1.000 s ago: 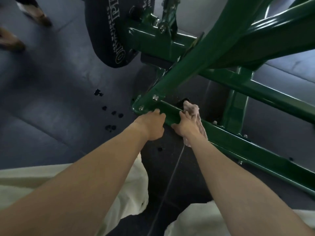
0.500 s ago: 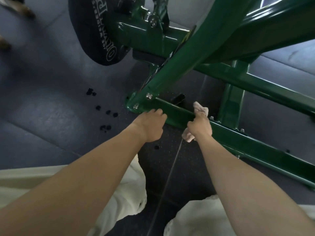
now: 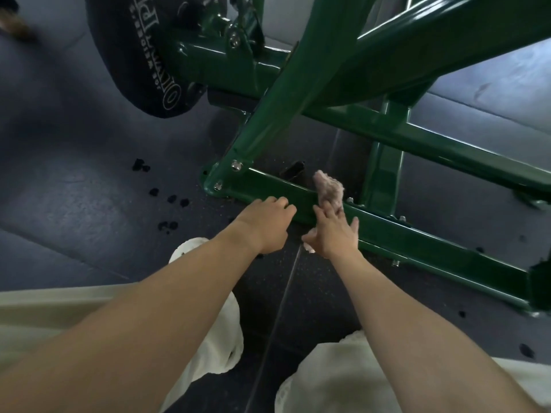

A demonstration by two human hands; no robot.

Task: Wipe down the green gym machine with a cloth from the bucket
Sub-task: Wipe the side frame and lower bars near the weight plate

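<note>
Head view looks down on the dark rubber floor (image 3: 74,204), with the green gym machine (image 3: 298,84) filling the upper right. A black weight plate (image 3: 128,55) hangs on the machine at the upper left. The machine's base rail (image 3: 417,242) runs along the floor from centre to lower right.

Your left hand (image 3: 265,225) is set against the rail's near face with the fingers curled; it cannot be determined whether they clasp the rail. Your right hand (image 3: 334,234) lies just beside it, fingers straight and spread, pressing the cloth (image 3: 329,186) onto the rail. The pinkish cloth is draped over the rail's top edge and projects beyond your fingertips. A bolt (image 3: 237,165) fastens the rail's left end. Small black crumbs (image 3: 140,166) lie on the floor left of it.
</note>
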